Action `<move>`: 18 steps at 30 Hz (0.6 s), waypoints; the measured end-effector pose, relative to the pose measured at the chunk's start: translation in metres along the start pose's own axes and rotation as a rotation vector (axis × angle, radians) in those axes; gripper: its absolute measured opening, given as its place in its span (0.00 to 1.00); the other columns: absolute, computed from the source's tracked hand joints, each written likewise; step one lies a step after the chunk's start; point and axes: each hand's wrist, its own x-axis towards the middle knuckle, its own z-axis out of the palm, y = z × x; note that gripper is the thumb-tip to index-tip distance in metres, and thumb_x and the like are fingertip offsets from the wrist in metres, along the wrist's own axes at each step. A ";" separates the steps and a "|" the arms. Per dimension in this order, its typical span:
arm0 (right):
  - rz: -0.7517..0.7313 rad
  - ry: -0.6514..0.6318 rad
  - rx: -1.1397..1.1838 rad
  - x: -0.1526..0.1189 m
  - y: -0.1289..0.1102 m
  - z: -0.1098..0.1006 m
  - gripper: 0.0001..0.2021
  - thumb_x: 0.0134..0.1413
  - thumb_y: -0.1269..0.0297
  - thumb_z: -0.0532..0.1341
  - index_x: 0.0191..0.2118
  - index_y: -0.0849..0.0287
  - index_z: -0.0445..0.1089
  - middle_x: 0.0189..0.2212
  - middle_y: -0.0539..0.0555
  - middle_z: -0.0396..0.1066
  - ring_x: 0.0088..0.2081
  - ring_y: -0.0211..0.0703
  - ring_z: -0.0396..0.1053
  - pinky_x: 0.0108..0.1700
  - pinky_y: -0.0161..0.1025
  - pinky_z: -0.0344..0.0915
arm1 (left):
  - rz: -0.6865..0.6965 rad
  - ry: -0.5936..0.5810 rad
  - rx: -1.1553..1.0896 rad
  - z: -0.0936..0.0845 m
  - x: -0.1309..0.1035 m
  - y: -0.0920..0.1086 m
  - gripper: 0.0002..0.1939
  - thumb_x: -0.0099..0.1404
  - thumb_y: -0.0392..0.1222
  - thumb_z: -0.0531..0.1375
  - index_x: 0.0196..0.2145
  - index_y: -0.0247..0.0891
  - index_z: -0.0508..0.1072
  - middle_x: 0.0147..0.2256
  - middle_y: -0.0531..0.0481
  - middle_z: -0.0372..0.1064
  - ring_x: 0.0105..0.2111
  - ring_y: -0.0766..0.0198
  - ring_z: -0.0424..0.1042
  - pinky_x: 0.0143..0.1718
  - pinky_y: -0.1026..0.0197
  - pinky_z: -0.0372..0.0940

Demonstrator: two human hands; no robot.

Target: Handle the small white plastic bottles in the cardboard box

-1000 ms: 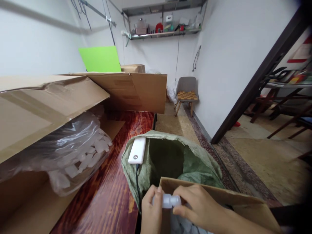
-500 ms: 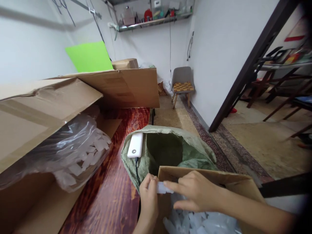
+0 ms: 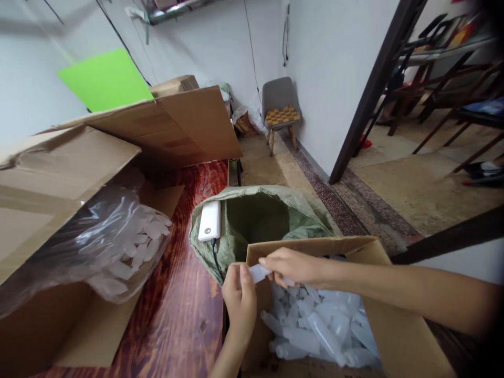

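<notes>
A small translucent white plastic tube [image 3: 259, 273] is held between my two hands, above the near edge of an open cardboard box. My left hand [image 3: 239, 294] pinches one end with thumb and fingers. At the other end, my right hand [image 3: 293, 266] has its thumb and fingers closed around it and partly hides it. Below them, the cardboard box [image 3: 405, 328] contains many similar translucent pieces [image 3: 326, 331], some bottle-shaped, lying loose in a heap.
Behind the box stands a green woven sack [image 3: 232, 220], with a white power bank [image 3: 210, 220] and cable at its rim. On the reddish wooden table [image 3: 185, 315], a large carton [image 3: 98, 157] holds a clear plastic bag [image 3: 118, 231] of white pieces. A grey chair [image 3: 280, 100] stands farther back.
My right hand has gone from extended fingers touching the tube to a closed grip on its end. The tube now tilts. The view has shifted, showing more of the box's contents.
</notes>
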 end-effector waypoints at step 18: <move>0.039 0.049 1.095 -0.020 -0.042 -0.049 0.12 0.65 0.62 0.54 0.32 0.63 0.66 0.22 0.45 0.60 0.19 0.26 0.59 0.18 0.23 0.53 | 0.550 -0.600 0.655 0.026 0.029 0.023 0.04 0.64 0.39 0.56 0.36 0.39 0.69 0.36 0.48 0.68 0.38 0.56 0.70 0.39 0.58 0.65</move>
